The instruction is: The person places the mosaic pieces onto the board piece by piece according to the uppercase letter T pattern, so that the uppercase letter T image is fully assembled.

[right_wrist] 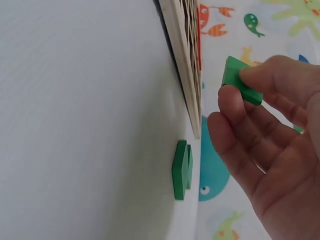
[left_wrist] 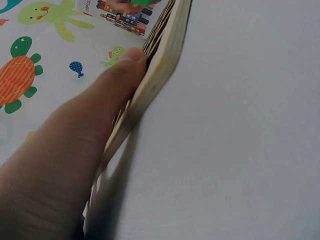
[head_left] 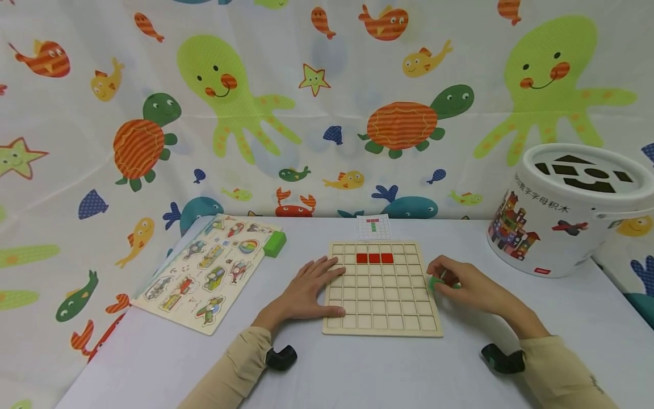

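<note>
Flat on the table lies a wooden grid board (head_left: 378, 324), with three red tiles (head_left: 374, 258) side by side in one of its upper rows. My left hand (head_left: 309, 289) rests on the board's left edge, fingers spread and thumb over the near left part. In the left wrist view that thumb (left_wrist: 107, 85) presses along the board's rim. At the board's right side, my right hand (head_left: 467, 284) pinches a green square tile (right_wrist: 232, 72) between thumb and fingers, raised above the table. Below it, more green tiles (right_wrist: 180, 170) lie on the table beside the board.
Behind the board lies a small pattern card (head_left: 373, 227) with red and green squares. To the left is a wooden picture puzzle (head_left: 199, 272), with a green block (head_left: 275, 244) at its corner. A white lidded bucket (head_left: 557, 227) stands at right, before a sea-animal cloth (head_left: 337, 170).
</note>
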### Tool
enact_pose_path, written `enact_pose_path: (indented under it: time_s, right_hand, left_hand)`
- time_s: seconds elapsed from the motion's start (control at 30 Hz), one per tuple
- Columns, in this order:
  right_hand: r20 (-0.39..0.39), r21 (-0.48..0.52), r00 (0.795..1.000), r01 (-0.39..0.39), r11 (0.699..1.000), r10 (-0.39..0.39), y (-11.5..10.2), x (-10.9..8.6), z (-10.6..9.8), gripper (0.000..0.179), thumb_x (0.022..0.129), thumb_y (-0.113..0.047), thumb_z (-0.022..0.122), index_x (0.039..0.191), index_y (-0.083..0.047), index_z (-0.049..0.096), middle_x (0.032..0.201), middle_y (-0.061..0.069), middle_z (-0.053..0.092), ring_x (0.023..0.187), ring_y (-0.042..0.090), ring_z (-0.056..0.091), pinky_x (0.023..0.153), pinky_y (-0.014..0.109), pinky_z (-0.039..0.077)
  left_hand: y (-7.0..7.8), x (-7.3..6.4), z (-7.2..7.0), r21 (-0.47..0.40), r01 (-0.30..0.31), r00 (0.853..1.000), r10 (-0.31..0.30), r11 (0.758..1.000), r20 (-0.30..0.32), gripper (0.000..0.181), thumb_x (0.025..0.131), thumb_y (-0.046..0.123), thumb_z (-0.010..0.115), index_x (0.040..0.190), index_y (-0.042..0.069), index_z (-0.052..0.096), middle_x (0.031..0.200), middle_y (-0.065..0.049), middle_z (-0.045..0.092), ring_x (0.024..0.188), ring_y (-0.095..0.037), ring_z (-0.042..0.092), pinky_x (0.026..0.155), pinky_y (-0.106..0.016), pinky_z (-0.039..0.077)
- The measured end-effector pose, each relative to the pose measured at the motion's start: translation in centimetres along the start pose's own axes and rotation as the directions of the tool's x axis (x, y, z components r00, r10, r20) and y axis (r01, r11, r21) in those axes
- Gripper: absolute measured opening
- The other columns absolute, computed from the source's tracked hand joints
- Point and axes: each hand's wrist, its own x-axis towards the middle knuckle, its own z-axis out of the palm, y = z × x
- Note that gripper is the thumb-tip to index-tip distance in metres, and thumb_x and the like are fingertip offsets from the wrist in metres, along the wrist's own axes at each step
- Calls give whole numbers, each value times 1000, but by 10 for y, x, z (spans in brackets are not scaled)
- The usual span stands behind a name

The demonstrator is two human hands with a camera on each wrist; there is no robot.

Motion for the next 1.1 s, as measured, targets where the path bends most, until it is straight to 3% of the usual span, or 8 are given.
enact_pose_path:
  time_s: [0.23,0.63,1.1]
  right_hand:
    - [-65,36,997,-43,998,45,-4,12,4,12,92,-14,61,102,-13,57,94,-2,62,77,7,59,69,21,49]
    - [-119,51,987,-107,993,112,-7,31,8,13,93,-21,61,103,-12,59,96,2,65,77,11,59,62,22,48]
    - [-187,131,974,-102,986,126,-11,50,14,20,92,-21,63,105,-6,60,96,8,66,78,14,60,67,20,50]
  left_hand:
    - [1,0,0,-11,1,1000,-1,1000,6,90,75,70,59,149,30,29,158,0,20,148,-26,12,117,-51,12]
    - [-1,0,0,1,-9,1000,9,1000,-5,89,75,70,59,149,28,30,158,-1,20,147,-26,13,117,-51,12]
    - [1,-1,-2,-5,-8,1000,8,1000,-1,89,75,69,60,149,28,29,158,-1,20,148,-27,13,117,-52,13]
